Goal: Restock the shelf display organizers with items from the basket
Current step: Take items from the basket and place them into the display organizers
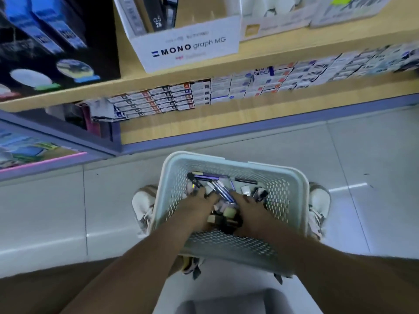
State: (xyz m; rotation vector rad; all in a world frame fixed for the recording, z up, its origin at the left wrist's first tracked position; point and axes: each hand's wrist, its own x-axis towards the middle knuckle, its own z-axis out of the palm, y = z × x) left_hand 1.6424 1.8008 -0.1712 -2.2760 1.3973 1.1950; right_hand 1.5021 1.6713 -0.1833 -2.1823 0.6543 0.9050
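Both my hands are down inside the pale blue perforated basket [169, 196], which sits on the tiled floor [294, 143] between my two white shoes [141, 205]. My left hand [200, 206] lies on the left of the pile and my right hand [248, 210] on the right, close together. Their fingers [204, 196] are dipped among the loose stationery, and I cannot tell whether either hand is gripping anything or just resting on it; the tips are blurred and half buried. The basket holds a jumble of purple-barrelled pens [223, 191] lying across one another, with small pale and dark packs [226, 215] between my wrists.

Just beyond the basket stands the wooden shelf [260, 109] with a blue-grey base. On its lower level, rows of small flat white boxes [172, 98] lie side by side along the front. Above them sits a white display box printed "MONO graph MG" [188, 51], with dark upright packs standing in it.
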